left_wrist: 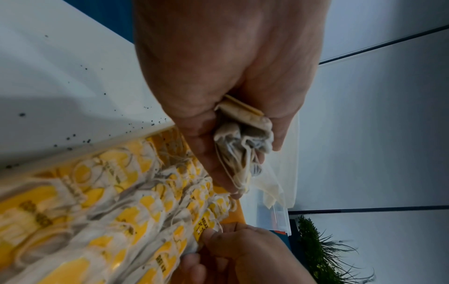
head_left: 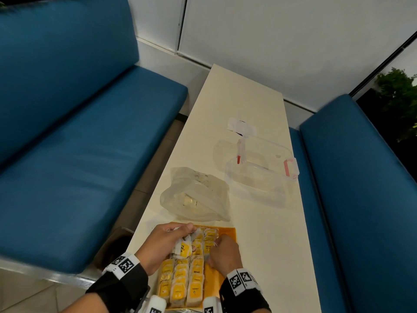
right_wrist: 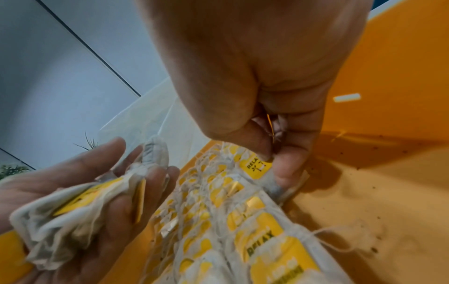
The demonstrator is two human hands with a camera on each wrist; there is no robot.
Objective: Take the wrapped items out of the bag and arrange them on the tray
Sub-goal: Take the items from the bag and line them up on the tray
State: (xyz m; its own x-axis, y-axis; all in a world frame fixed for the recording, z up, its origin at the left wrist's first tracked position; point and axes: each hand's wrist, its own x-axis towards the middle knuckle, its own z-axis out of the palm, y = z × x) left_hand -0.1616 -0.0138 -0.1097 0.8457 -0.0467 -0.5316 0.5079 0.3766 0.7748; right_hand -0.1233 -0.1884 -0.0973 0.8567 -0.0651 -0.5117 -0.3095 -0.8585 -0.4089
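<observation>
Teabags [head_left: 180, 280] in white pouches with yellow tags lie in rows on an orange tray [head_left: 228, 233] at the near end of a long cream worktop [head_left: 259, 245] — three columns, packed edge to edge, filling the tray's left and middle while its right strip is bare. The left hand [head_left: 163, 245] hovers over the upper left of the rows with its fingers curled round a small bundle of teabags [head_left: 184, 246]; the left wrist view shows that bundle [left_wrist: 243, 138] crumpled in the palm, strings trailing past the fingertips. The right hand [head_left: 224, 253] is at the right edge of the rows, thumb and forefinger pinched on a teabag tag [right_wrist: 257, 167] printed RELAX, with the fingertips [right_wrist: 286, 173] down against the tray beside the outer column. Dark specks and crumbs dot the bare orange surface next to that hand. Just beyond the tray a translucent plastic bag [head_left: 198, 195] lies slumped on the worktop, a few pale items dimly showing through it — how many I cannot tell. Further along and to the right sits a clear plastic container [head_left: 259, 177] with pink clips, its lid [head_left: 239, 152] resting partly beneath it, and beyond that a crumpled white wrapper [head_left: 241, 127]. Blue upholstered benches [head_left: 79, 143] flank the worktop on both sides, and both wrists wear black bands with printed square markers.
</observation>
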